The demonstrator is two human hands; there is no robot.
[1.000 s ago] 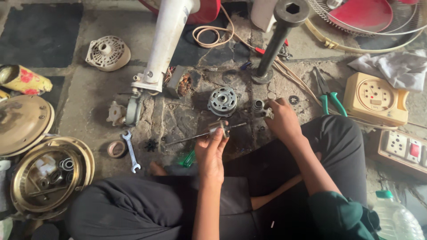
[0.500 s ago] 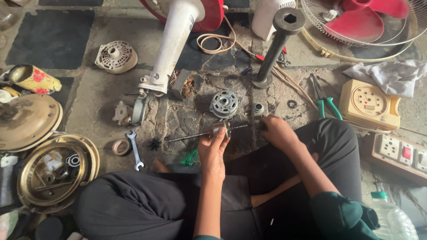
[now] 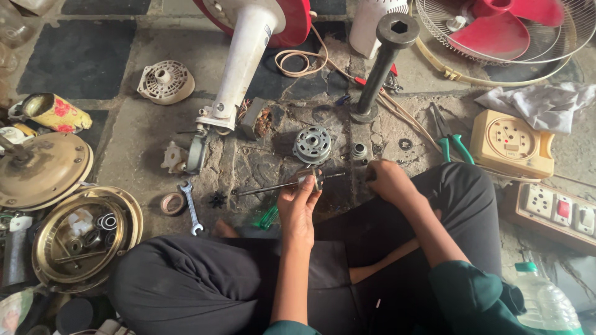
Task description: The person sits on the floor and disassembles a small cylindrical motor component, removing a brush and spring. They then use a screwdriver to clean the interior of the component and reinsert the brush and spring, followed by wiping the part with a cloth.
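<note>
- Left hand (image 3: 298, 205): just in front of the lap, fingers (image 3: 308, 186) pinched together on a thin steel motor shaft (image 3: 273, 186) held level just above the floor; a small collar or bush sits on the shaft at the fingertips
- Right hand (image 3: 388, 181): beside the shaft's right end, curled shut; whatever it grips is hidden, so I cannot tell what it holds
- Green-handled screwdriver (image 3: 268, 217): on the floor (image 3: 143, 136) just under the left wrist, untouched
- Small black gear (image 3: 217, 200), tape roll (image 3: 172, 203) and open-ended spanner (image 3: 191, 208): lying to the left of the shaft, none in use
- Brass housing bowl (image 3: 87, 239): at far left, holding loose bearings and small parts
- Grey motor end cover (image 3: 311, 144) and small bearing cup (image 3: 359, 151): just beyond the shaft, lying apart from it
- Copper-wound stator (image 3: 257, 121): next to the white fan neck (image 3: 239, 68), separate from the shaft
- Green-handled pliers (image 3: 450, 139): to the right, idle
- Red fan blade in wire guard (image 3: 496, 31): farthest back, off its motor
- Judged progress: motor fully stripped; shaft work in hand; covers, stator and blade all not yet refitted
</note>
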